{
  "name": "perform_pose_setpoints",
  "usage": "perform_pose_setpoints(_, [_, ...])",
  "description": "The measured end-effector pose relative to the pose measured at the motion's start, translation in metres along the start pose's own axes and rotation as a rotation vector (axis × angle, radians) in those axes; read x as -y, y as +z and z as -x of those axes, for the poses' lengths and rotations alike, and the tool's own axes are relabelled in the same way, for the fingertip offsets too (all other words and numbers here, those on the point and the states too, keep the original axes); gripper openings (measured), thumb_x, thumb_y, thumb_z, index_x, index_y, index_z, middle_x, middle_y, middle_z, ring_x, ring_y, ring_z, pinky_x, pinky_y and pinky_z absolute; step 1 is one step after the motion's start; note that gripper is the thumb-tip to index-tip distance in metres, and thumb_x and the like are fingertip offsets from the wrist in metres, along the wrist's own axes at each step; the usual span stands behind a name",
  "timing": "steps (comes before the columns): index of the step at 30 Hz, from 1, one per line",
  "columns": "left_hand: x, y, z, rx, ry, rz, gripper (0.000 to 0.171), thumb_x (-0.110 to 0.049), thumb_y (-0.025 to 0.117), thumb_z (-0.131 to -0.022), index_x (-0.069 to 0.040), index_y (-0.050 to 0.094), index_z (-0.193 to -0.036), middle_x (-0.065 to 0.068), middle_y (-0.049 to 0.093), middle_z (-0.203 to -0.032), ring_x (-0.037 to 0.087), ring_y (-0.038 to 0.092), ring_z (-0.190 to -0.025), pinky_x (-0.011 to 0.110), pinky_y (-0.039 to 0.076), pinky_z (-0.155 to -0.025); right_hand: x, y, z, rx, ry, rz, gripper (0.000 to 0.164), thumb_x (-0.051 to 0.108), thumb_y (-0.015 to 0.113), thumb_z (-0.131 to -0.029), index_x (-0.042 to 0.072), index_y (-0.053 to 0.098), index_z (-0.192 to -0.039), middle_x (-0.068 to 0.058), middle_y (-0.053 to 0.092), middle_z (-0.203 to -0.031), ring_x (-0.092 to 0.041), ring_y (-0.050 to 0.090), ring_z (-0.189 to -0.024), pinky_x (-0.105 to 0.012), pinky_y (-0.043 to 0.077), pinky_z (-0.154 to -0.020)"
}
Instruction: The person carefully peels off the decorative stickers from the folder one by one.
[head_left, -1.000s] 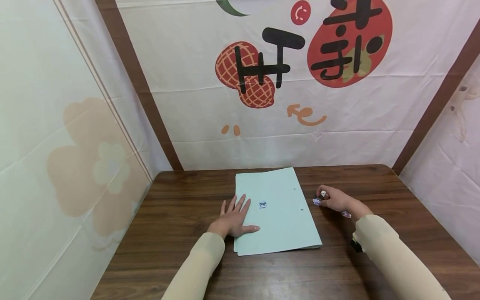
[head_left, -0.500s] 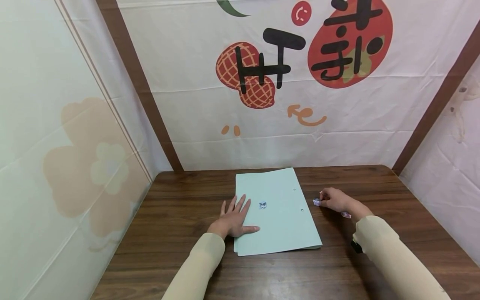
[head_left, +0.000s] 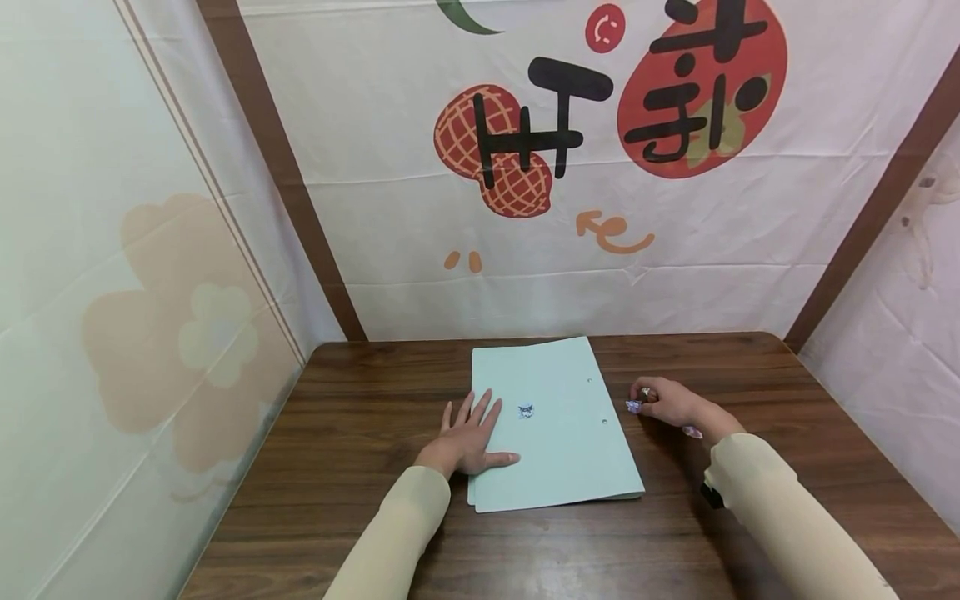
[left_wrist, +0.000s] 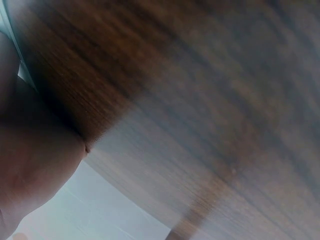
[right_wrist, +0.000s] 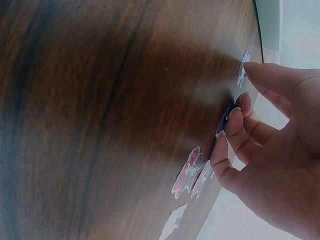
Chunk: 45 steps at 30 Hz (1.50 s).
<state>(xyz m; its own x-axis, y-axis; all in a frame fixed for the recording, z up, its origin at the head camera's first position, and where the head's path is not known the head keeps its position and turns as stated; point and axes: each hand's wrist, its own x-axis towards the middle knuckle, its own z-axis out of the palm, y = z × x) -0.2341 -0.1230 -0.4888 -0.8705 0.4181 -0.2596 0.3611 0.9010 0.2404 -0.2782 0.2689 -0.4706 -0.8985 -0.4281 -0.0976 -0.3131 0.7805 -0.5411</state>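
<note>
A pale mint folder (head_left: 558, 458) lies flat on the wooden table, with a small cartoon sticker (head_left: 526, 411) on its cover. My left hand (head_left: 467, 442) rests across the folder's left edge, fingers spread. To the folder's right, my right hand (head_left: 670, 402) reaches down among small cut-out stickers. In the right wrist view its bent fingertips touch a dark sticker (right_wrist: 225, 119) on the table. The thumb is apart from them, at the edge of a purplish sticker (right_wrist: 243, 69). The left wrist view shows only part of the left hand (left_wrist: 35, 155) beside bare wood.
Near the right hand lie a pink-and-white sticker (right_wrist: 188, 172), another beside it and a whitish sticker (right_wrist: 173, 221). A printed cloth (head_left: 420, 300) hangs behind the table (head_left: 337, 467), and more cloth (head_left: 150, 467) hangs along the left.
The right thumb and fingers have shifted slightly at the stickers, and a dark sticker shows again between them. The left hand stays on the folder. The head view has tilted a little.
</note>
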Motion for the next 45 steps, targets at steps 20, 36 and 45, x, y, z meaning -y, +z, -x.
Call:
perform_pose_setpoints(20, [0.005, 0.008, -0.009, 0.008, -0.007, 0.033, 0.103, -0.076, 0.051, -0.092, -0.018, 0.009, -0.167, 0.005, -0.004, -0.173, 0.033, -0.009, -0.158, 0.062, -0.009, -0.121, -0.003, -0.001, 0.001, -0.004, -0.008, 0.032, 0.014, 0.0, 0.062, -0.095, 0.007, 0.064, -0.107, -0.003, 0.054, -0.08, -0.018, 0.049, -0.073, -0.034, 0.04, -0.069])
perform_pose_setpoints(36, [0.011, 0.015, -0.015, 0.01, 0.001, 0.029, 0.105, -0.078, 0.05, -0.091, -0.021, 0.004, -0.167, 0.002, -0.009, -0.173, 0.031, -0.015, -0.157, 0.062, -0.013, -0.12, -0.008, 0.0, 0.002, -0.025, -0.022, 0.014, 0.012, 0.0, 0.065, -0.094, 0.006, 0.064, -0.104, -0.001, 0.05, -0.076, -0.016, 0.048, -0.069, -0.033, 0.039, -0.066])
perform_pose_setpoints(45, [0.016, 0.021, -0.021, -0.007, 0.001, 0.045, 0.107, -0.079, 0.052, -0.089, -0.023, 0.005, -0.167, 0.002, -0.008, -0.173, 0.031, -0.014, -0.157, 0.063, -0.014, -0.119, -0.007, -0.003, 0.004, -0.01, -0.022, 0.001, 0.012, 0.005, 0.067, -0.093, 0.005, 0.065, -0.105, -0.002, 0.051, -0.077, -0.016, 0.048, -0.069, -0.032, 0.039, -0.065])
